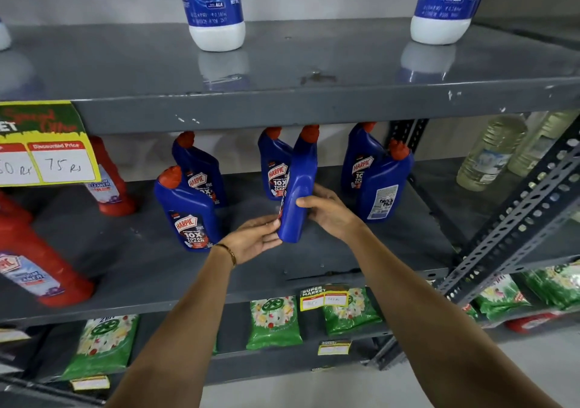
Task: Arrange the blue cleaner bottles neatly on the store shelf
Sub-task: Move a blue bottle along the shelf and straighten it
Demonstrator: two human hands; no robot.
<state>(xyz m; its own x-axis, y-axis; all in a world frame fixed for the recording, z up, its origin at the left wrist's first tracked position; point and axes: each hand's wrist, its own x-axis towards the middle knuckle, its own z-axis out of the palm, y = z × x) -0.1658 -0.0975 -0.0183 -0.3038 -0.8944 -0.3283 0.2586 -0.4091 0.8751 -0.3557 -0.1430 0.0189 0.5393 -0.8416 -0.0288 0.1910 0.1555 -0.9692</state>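
Note:
Several blue cleaner bottles with red caps stand on the grey middle shelf [131, 263]. One blue bottle [298, 185] is turned edge-on at the shelf's centre, upright. My right hand [326, 211] wraps its lower right side. My left hand [255, 238] touches its lower left side with the fingertips. Two blue bottles [188, 210] stand to the left, one behind the other. Another [274, 166] stands behind the held one. Two more [384, 185] stand to the right, the front one showing its back label.
Red cleaner bottles [34, 266] occupy the shelf's left end under a yellow price tag [47, 144]. White and blue bottles [216, 9] stand on the upper shelf. Clear bottles [492, 153] sit at the right behind a slotted steel upright [518, 219]. Green packets [273, 323] fill the lower shelf.

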